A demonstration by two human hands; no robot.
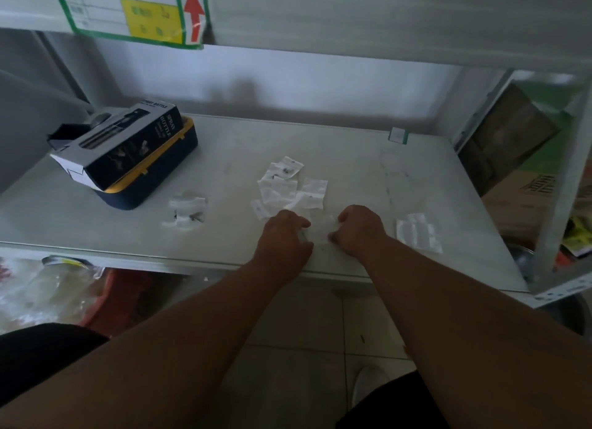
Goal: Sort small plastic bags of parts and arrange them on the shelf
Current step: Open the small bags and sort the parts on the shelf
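While the left hand [283,233] and right hand [357,228] pinch opposite edges of one clear bag [320,230] near the shelf's [336,146] front edge, a loose pile of bags [288,188] lies just behind them. Smaller clusters sit apart: left cluster [185,209], right cluster [416,231]. A spray-bottle box [128,143] rests on a yellow-rimmed case [150,185] at far left.

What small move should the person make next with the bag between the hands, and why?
Probably set the bag, pinched by the left hand and right hand, onto the stack at the right. It is the nearest sorted group; the loose pile behind looks unsorted.
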